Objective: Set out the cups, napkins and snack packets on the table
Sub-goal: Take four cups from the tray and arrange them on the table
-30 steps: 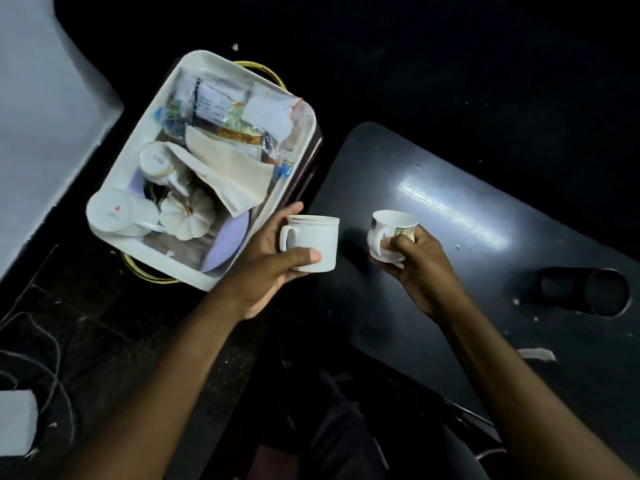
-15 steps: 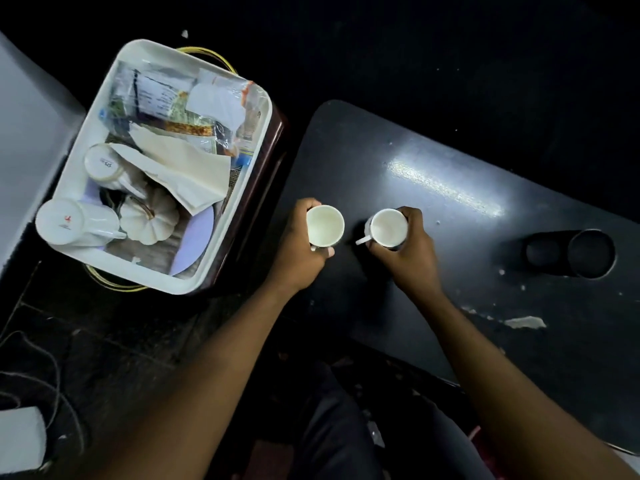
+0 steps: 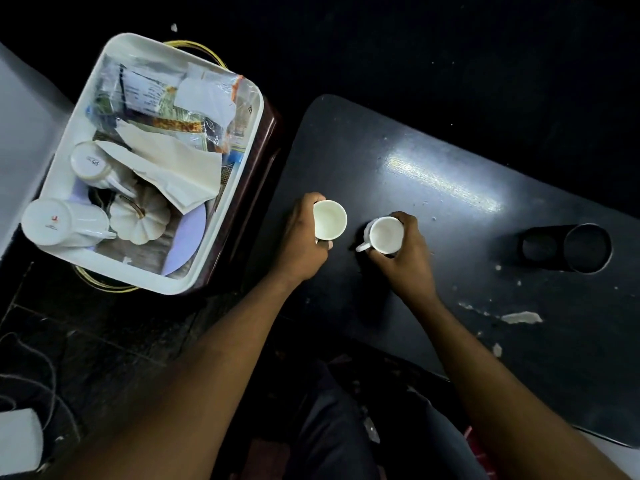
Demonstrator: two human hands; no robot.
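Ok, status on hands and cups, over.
Left hand grips left cup, right hand grips right cup. Both upright at table; touchdown unclear. Two more cups, napkins, packets in tray. Nothing in the way.

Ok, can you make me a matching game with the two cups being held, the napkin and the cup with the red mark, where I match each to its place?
Things:
1. plain white cup
2. white cup with its handle sticking out
3. folded cream paper napkin
4. white cup with a red mark on its base

Places:
A. spread in the middle of the white plastic tray
B. gripped by the right hand
C. lying on its side in the tray's near corner
D. gripped by the left hand

Pairs: 1-D, 2-B, 3-A, 4-C
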